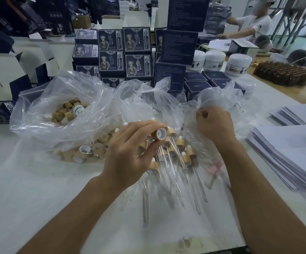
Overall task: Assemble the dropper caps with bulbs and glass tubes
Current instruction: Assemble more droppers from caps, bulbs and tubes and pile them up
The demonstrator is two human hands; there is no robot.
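Two bare forearms reach in from the near edge over the white table (29,198). Just beyond them, in the middle of the table, lies a loose heap of assembled droppers (180,154): bamboo collars with white bulbs, their glass tubes pointing toward the near side.

Above this heap the left hand (130,154) pinches a single bamboo cap (161,134) between the thumb and the extended forefinger, with the cap's white-lined opening turned toward the camera; the other fingers curl loosely underneath. No tube shows in that cap.

To the right and slightly farther, the right hand (215,125) is balled, knuckles up, its fingers tucked into the crumpled mouth of a clear plastic bag (221,99); whether they pinch anything inside the bag I cannot tell.

On the left sits a larger clear bag (56,99) holding bamboo caps, with a small white bottle lying among them, and more loose caps (86,151) spill on the table at its near edge.

Behind the bags rise stacked dark blue printed boxes (124,54). Far right stand white jars (214,60) and a block of amber bottles (284,73), and piles of white sheets (286,153) lie along the right edge. Another person in white works at the far right corner.
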